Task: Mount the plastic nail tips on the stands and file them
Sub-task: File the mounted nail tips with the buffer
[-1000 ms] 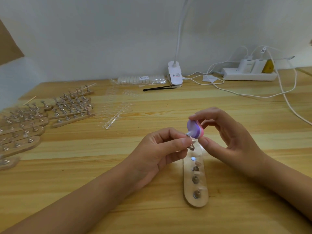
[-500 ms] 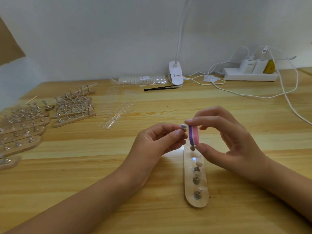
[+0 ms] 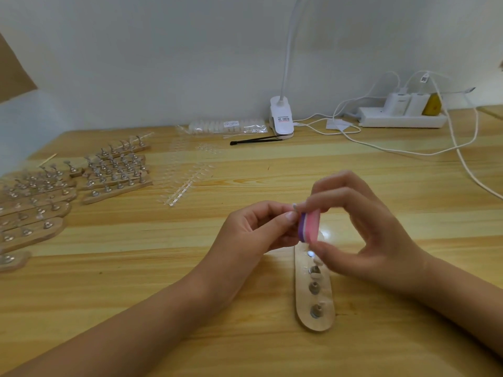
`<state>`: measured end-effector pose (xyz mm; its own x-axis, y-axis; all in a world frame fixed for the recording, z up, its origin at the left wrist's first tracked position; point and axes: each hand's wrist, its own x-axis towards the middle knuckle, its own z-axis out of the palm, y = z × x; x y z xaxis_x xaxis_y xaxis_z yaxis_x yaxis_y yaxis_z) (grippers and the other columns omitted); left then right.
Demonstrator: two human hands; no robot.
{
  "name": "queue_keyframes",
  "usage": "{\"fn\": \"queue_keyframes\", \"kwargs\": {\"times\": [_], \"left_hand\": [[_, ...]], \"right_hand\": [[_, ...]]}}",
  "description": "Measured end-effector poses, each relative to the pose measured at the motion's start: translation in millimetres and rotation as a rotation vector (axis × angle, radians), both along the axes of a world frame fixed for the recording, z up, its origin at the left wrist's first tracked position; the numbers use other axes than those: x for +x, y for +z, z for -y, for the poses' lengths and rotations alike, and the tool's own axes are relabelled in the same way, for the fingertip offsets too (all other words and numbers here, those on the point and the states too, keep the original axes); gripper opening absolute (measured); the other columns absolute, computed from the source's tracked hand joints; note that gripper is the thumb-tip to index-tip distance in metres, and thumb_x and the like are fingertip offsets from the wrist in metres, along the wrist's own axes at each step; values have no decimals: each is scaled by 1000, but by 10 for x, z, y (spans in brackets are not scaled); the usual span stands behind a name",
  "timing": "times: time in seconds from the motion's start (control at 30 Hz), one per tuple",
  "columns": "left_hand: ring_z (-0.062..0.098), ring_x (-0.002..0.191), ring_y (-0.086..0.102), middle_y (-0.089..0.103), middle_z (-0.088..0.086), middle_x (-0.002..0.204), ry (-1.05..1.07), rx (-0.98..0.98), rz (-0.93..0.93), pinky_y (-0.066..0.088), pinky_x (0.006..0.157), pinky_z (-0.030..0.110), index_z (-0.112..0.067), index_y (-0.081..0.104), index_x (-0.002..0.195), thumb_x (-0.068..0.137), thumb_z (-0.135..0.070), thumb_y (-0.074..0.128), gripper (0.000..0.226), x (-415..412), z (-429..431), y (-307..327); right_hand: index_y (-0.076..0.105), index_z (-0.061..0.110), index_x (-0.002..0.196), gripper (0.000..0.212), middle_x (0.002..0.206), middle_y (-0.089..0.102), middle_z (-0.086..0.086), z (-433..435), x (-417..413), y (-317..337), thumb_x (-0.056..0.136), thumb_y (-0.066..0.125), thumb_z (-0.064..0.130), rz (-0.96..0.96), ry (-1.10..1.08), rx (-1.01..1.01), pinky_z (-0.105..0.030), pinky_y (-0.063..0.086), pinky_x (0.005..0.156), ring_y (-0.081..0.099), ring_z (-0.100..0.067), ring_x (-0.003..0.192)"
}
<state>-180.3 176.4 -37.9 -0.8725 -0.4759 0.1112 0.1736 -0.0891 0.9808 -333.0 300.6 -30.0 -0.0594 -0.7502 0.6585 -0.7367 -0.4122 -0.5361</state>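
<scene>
A wooden stand strip (image 3: 318, 319) lies lengthwise in front of me with several metal pegs, some carrying pale nail tips. My left hand (image 3: 258, 232) pinches a small clear nail tip (image 3: 294, 206) between thumb and fingertips just above the strip's far end. My right hand (image 3: 362, 232) pinches a small pink and purple file block (image 3: 309, 227) between forefinger and thumb, its purple side against the nail tip. The strip's far end is hidden behind the block and my fingers.
Several more wooden stand strips (image 3: 114, 175) with pegs crowd the table's left side. Clear nail tip racks (image 3: 187, 180) lie beside them. At the back sit a bag of tips (image 3: 228, 126), black tweezers (image 3: 255, 140), a clip lamp (image 3: 281, 121) and a power strip (image 3: 402, 121) with white cables.
The file block turned from flat to upright against the nail tip. Both hands stayed over the strip's far end, and my right hand is blurred with movement now.
</scene>
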Motion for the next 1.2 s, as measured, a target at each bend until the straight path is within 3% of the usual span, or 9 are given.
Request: {"fn": "queue_keyframes", "kwargs": {"times": [0.17, 0.3, 0.43, 0.57, 0.7, 0.87, 1.0, 1.2], "left_hand": [[10, 76, 68, 73, 1, 82, -8, 35, -10, 53, 71, 17, -19, 77, 87, 86, -21, 62, 15, -4, -13, 1], [13, 80, 67, 72, 4, 87, -41, 20, -12, 53, 74, 19, -14, 76, 94, 88, -22, 62, 17, 0, -22, 2], [8, 75, 67, 73, 0, 82, -48, 50, -3, 52, 70, 16, -21, 78, 88, 88, -21, 61, 17, 4, -13, 15], [9, 79, 66, 72, 0, 85, -65, 33, 3, 53, 73, 18, -22, 77, 90, 89, -23, 61, 16, -2, -20, 16], [7, 74, 66, 73, 0, 81, -63, 57, 0, 52, 69, 15, -23, 77, 84, 87, -21, 62, 16, -3, -16, 25], [10, 77, 67, 71, 1, 83, -66, 48, -10, 52, 70, 17, -20, 76, 87, 87, -20, 62, 14, -5, -42, 26], [9, 75, 67, 73, 1, 81, -56, 68, -8, 52, 70, 17, -22, 76, 83, 86, -20, 62, 14, 2, -30, 42], [10, 78, 67, 72, 0, 83, -63, 40, -10, 52, 71, 17, -21, 75, 85, 86, -21, 64, 11, 2, -44, 45]], "right_hand": [[60, 17, 111, 31, 106, 54, 0, 12, -55, 20, 82, 67, 25, 60, -97, -13, -41, 49, 82, 56, -24, 99], [61, 16, 109, 31, 105, 52, -2, 8, 2, -5, 81, 70, 23, -36, -2, -25, -36, 48, 82, 55, -23, 98], [59, 16, 108, 30, 103, 53, -1, 25, -14, 4, 80, 67, 23, 30, -102, -29, -39, 48, 80, 55, -22, 94], [59, 19, 108, 32, 102, 52, -2, 14, 64, -12, 78, 71, 24, -82, -41, -48, -30, 46, 84, 54, -19, 98], [59, 16, 108, 30, 103, 52, -3, 17, -19, 24, 80, 67, 25, 17, -165, -58, -39, 47, 80, 54, -24, 95], [60, 19, 109, 31, 104, 52, 0, 1, 24, 16, 80, 69, 25, -57, -66, -55, -31, 47, 83, 54, -19, 97], [60, 21, 108, 28, 103, 54, -5, 15, -78, 40, 81, 65, 29, 63, -217, -30, -40, 47, 82, 54, -22, 94], [61, 17, 108, 27, 103, 54, -2, 0, 35, 39, 82, 67, 22, -17, -28, -38, -34, 47, 80, 55, -22, 94]]}}
